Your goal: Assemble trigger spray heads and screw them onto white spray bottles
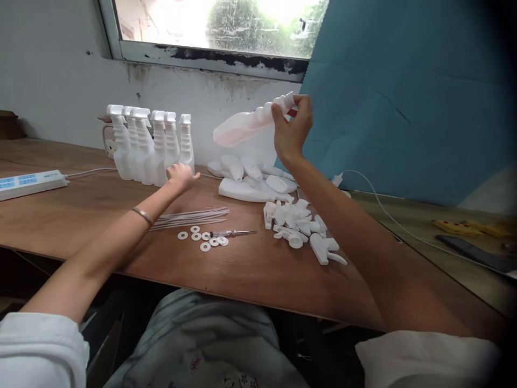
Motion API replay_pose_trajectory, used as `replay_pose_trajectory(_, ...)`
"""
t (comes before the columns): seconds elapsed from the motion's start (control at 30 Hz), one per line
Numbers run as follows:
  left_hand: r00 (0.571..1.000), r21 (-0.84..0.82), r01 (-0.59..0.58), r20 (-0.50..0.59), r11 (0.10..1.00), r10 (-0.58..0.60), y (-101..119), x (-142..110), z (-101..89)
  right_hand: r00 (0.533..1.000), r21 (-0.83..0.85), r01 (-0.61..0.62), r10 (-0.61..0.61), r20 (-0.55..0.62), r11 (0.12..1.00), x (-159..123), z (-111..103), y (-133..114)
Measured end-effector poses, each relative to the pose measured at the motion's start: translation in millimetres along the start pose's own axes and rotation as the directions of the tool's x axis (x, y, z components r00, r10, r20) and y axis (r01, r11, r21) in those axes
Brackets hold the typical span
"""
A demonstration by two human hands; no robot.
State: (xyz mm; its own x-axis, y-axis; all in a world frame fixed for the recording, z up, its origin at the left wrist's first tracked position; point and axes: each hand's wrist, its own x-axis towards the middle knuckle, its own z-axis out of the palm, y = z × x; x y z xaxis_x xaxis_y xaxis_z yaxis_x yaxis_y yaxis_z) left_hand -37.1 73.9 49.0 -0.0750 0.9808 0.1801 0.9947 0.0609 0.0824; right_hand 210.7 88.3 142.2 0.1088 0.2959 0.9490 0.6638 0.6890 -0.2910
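My right hand (294, 126) holds a translucent white bottle (246, 125) in the air by its threaded neck, thumb and fingers closed on it. The bottle is tilted, its base pointing left and down, with no spray head on it. My left hand (182, 177) is at the lower part of the rightmost white spray bottle (186, 139), thumb on the right side; most fingers are hidden behind the hand. Several upright spray bottles (139, 143) with heads on stand in a group to its left. Below the raised bottle lies a heap of headless bottles (244, 189).
Loose white spray heads (294, 221) lie in front of the bottle heap. Thin white tubes (194, 216), white ring washers (205, 247) and a small screwdriver (232, 233) are on the wooden table (181, 269). A power strip (32, 184) sits at left, a phone (474, 252) at right.
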Motion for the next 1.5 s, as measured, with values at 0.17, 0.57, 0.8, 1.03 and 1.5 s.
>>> replay_pose_trajectory(0.17,0.99,0.076,-0.141,0.023,0.987,0.14,6.1,-59.8,-18.9,0.999,0.201,0.019,-0.025,0.024,0.979,-64.8,-35.7,-42.6)
replay_pose_trajectory(0.57,0.826,-0.241,-0.527,0.084,0.815,0.558,-7.4,-146.8,-6.2,0.945,0.426,-0.296,0.197,0.26,0.855,-169.9,-25.9,-48.2)
replay_pose_trajectory(0.8,0.844,-0.225,-0.513,0.048,0.829,0.535,-5.9,-167.7,0.4,0.852,0.411,-0.505,0.361,0.38,0.759,-194.8,-27.4,-48.9)
replay_pose_trajectory(1.03,0.837,-0.194,-0.533,0.024,0.824,0.547,-5.3,-169.5,17.8,0.829,-0.03,-0.26,0.239,0.505,0.965,-202.0,-32.9,-40.3)
replay_pose_trajectory(1.5,0.84,-0.277,-0.534,-0.069,0.799,0.538,2.1,-177.2,17.7,0.841,-0.574,0.288,0.083,0.534,0.767,-157.6,-67.6,-20.7)
